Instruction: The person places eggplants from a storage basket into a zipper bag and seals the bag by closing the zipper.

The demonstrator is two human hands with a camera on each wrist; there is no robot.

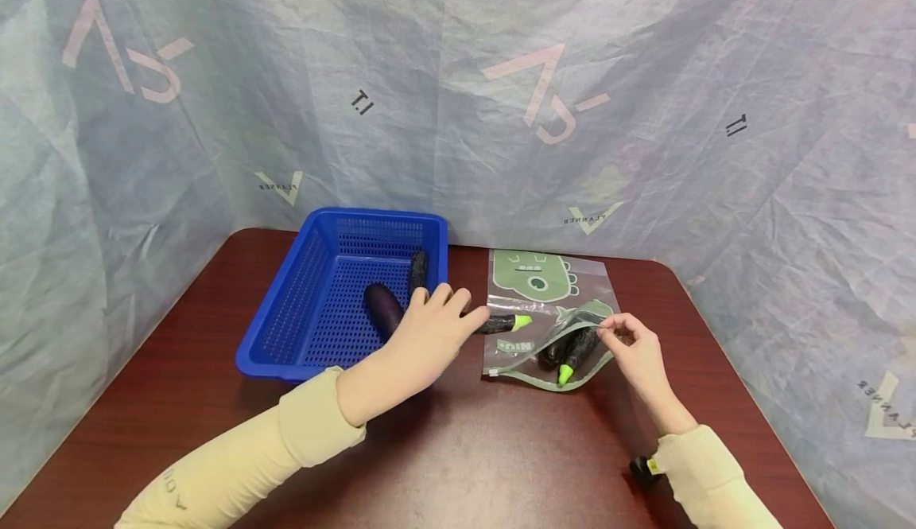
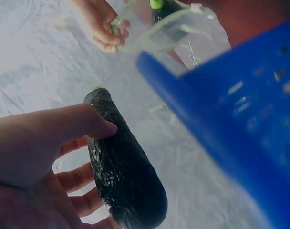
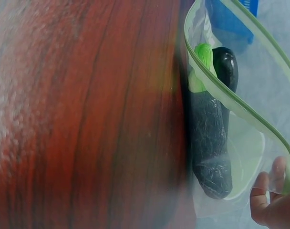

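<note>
My left hand (image 1: 432, 334) grips a dark, wrinkled eggplant (image 2: 123, 162), thumb on one side and fingers round the other, beside the basket's right rim. Its green stem end (image 1: 522, 322) points right, over the bag's left part. The right hand (image 1: 637, 354) pinches the right side of the mouth of a clear zip bag (image 1: 501, 358) with a green cartoon print. The bag lies on the table with its mouth spread apart. Inside it are two dark eggplants (image 3: 212, 138), one showing a bright green stem end.
A blue perforated basket (image 1: 275, 306) stands on the left of the brown table (image 1: 472, 449). It holds a purple eggplant (image 1: 382, 310) and a black wrinkled one (image 1: 418, 270), both partly hidden by the left hand. A printed grey cloth (image 1: 429, 155) hangs behind.
</note>
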